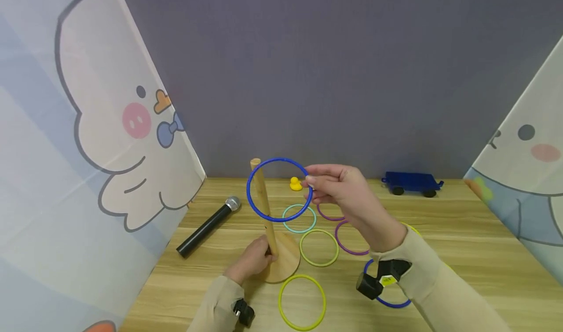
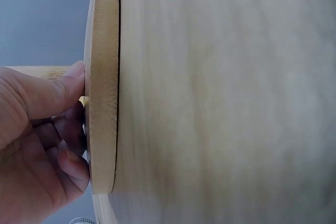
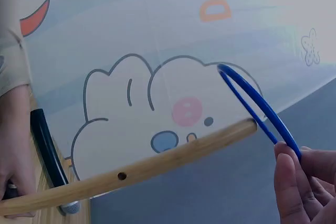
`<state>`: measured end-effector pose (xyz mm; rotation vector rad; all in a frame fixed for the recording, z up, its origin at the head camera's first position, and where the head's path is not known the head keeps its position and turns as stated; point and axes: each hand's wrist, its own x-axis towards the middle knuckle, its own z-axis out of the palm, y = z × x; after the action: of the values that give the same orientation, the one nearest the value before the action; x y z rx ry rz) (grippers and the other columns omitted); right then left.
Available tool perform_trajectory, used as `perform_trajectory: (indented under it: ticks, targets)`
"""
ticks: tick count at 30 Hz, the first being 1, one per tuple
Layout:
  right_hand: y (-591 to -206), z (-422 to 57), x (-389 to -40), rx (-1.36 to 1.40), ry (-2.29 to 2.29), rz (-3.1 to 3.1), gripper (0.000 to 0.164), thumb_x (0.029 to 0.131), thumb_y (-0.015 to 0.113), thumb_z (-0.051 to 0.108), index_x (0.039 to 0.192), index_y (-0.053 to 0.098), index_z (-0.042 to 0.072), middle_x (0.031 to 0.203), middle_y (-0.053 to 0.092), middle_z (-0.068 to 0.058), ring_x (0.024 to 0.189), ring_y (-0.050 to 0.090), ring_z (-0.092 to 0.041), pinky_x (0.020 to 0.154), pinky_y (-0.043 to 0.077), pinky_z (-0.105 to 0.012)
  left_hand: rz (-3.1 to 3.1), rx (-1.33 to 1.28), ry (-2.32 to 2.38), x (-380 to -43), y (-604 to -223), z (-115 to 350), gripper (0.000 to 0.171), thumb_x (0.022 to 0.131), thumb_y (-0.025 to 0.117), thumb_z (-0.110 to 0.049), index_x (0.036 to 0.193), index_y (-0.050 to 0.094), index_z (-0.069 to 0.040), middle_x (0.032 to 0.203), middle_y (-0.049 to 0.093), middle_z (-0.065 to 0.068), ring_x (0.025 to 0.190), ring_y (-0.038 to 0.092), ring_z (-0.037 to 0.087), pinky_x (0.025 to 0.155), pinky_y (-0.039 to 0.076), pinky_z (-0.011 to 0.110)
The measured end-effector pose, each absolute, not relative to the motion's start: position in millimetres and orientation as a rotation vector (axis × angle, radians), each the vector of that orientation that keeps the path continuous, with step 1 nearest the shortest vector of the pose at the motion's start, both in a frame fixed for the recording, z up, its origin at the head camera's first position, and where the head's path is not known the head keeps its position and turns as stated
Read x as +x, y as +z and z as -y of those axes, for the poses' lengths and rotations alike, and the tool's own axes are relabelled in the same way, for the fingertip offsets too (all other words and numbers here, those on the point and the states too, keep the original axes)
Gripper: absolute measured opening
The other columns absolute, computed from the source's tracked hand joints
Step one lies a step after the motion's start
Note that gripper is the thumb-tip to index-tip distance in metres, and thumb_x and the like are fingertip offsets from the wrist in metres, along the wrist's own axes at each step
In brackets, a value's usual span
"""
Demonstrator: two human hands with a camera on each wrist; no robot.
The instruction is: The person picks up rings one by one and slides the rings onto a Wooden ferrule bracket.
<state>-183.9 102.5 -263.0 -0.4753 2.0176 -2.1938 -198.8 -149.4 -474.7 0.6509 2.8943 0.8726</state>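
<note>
My right hand [image 1: 345, 188] pinches a blue ring [image 1: 281, 220] by its right edge, between thumb and fingers. The ring is held up beside the top of a wooden post [image 3: 178, 161]; in the head view its outline crosses the post, and it does not look threaded on. Low down, my left hand [image 1: 252, 262] grips the foot of the post, just above its round wooden base [image 1: 288, 257]. In the left wrist view the thumb and curled fingers [image 2: 73, 169] lie against the base's upper face, with the post partly hidden behind the hand.
Yellow-green [image 1: 319, 265], yellow [image 1: 301, 328], turquoise [image 1: 299, 232] and purple rings lie on the table, another blue ring [image 1: 391, 305] under the right forearm. A microphone [image 1: 208, 228] lies left; a yellow duck [image 1: 295, 184] and blue wagon [image 1: 411, 181] stand at the back wall.
</note>
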Motion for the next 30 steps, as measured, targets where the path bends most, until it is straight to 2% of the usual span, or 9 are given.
perform_trajectory:
  ticks: [6, 12, 21, 27, 30]
  targets:
    - [-254.4, -83.2, -187.2, -0.466, -2.357, -1.879, 0.034, 0.092, 0.066, 0.004, 0.123, 0.06, -0.006, 0.09, 0.074, -0.006, 0.068, 0.069, -0.013, 0.064, 0.056, -0.027, -2.88, 0.642, 0.875, -199.7, -475.7, 150.1, 0.018, 0.084, 0.073, -0.003, 0.095, 0.059, -0.003, 0.089, 0.054, 0.002, 0.081, 0.052, 0.016, 0.072, 0.047, 0.034]
    - [-266.5, -76.0, -193.6, -0.397, -2.33, -1.893, 0.033, 0.093, 0.066, 0.007, 0.123, 0.061, -0.005, 0.095, 0.073, -0.011, 0.068, 0.068, -0.012, 0.066, 0.056, -0.027, -2.906, 0.659, 0.845, -201.4, -479.8, 150.6, 0.018, 0.084, 0.074, -0.005, 0.094, 0.059, -0.004, 0.087, 0.053, 0.001, 0.079, 0.051, 0.015, 0.071, 0.045, 0.034]
    - [-314.5, -78.3, -205.3, -0.291, -2.211, -1.937, 0.034, 0.092, 0.065, 0.006, 0.123, 0.06, -0.008, 0.093, 0.073, -0.01, 0.068, 0.068, -0.011, 0.066, 0.056, -0.027, -2.94, 0.681, 0.828, -201.1, -480.3, 150.8, 0.021, 0.083, 0.075, -0.005, 0.09, 0.056, -0.004, 0.085, 0.051, 0.002, 0.079, 0.05, 0.016, 0.074, 0.046, 0.036]
    - [-353.7, -78.3, -210.0, -0.203, -2.158, -1.939, 0.037, 0.091, 0.067, 0.007, 0.124, 0.059, -0.009, 0.09, 0.073, -0.009, 0.064, 0.067, -0.011, 0.064, 0.056, -0.027, -2.933, 0.706, 0.833, -201.5, -478.3, 151.5, 0.018, 0.084, 0.074, -0.006, 0.093, 0.059, -0.006, 0.09, 0.056, 0.004, 0.086, 0.053, 0.019, 0.08, 0.046, 0.039]
    - [-371.8, -77.8, -210.6, -0.152, -2.142, -1.936, 0.036, 0.091, 0.066, 0.006, 0.123, 0.06, -0.01, 0.09, 0.073, -0.01, 0.062, 0.067, -0.011, 0.062, 0.056, -0.027, -2.918, 0.692, 0.853, -201.5, -477.4, 151.8, 0.016, 0.084, 0.074, -0.006, 0.092, 0.06, -0.005, 0.088, 0.056, 0.003, 0.084, 0.053, 0.018, 0.078, 0.046, 0.039]
